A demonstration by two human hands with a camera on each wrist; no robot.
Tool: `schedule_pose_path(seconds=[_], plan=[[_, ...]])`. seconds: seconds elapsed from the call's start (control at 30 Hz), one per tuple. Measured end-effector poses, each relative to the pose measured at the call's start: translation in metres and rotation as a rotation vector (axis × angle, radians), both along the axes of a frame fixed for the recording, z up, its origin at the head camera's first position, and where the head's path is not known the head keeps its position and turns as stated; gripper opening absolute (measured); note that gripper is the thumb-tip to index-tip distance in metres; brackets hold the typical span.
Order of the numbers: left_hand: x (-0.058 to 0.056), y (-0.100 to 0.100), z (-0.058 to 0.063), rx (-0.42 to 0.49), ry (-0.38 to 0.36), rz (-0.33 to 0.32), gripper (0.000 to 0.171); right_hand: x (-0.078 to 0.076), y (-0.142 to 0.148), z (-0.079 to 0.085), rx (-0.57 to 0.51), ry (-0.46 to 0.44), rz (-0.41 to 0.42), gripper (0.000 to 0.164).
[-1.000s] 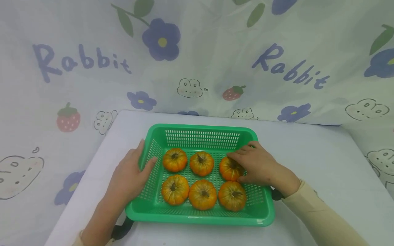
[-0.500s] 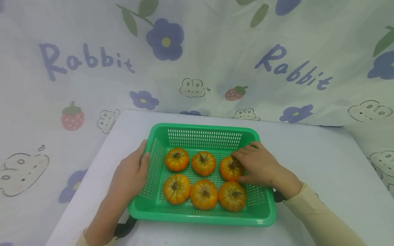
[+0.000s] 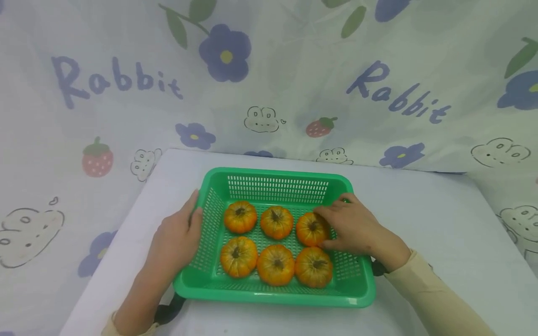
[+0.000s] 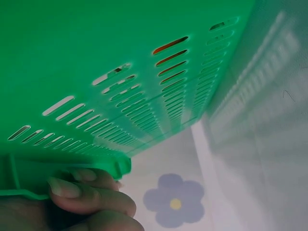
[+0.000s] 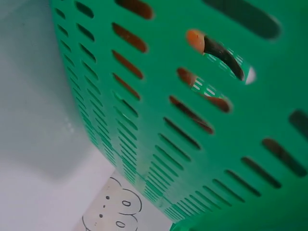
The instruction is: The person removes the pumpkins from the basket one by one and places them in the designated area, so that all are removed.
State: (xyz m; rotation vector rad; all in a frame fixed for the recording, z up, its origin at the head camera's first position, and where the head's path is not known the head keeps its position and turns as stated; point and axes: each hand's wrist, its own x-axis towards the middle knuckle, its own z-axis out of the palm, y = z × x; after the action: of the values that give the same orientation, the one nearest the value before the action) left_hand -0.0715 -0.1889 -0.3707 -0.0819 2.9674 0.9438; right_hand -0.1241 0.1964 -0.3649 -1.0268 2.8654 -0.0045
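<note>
Your left hand [image 3: 176, 239] grips left side of green basket [image 3: 273, 297], lower centre of frame; your right hand [image 3: 353, 224] grips orange pumpkin [image 3: 305, 234] right of centre. Pumpkin: probably firm, light; hold ribbed flanks, spare stem [image 3: 312, 226].

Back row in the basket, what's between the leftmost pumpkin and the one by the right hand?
In the head view, a single orange pumpkin sits between them in the green basket.

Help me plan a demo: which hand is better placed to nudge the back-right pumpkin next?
Probably the right hand: it reaches over the right rim of the green basket, fingers round the right side of the back-right pumpkin. The left hand grips the left rim, farther away.
</note>
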Motion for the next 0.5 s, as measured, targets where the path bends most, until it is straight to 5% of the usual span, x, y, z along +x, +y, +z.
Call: schedule_pose_path(seconds=[0.5], plan=[[0.0007, -0.0008, 0.0001, 0.016, -0.029, 0.003, 0.064, -0.0001, -0.0017, -0.0026, 0.004, 0.026, 0.013, 0.073]])
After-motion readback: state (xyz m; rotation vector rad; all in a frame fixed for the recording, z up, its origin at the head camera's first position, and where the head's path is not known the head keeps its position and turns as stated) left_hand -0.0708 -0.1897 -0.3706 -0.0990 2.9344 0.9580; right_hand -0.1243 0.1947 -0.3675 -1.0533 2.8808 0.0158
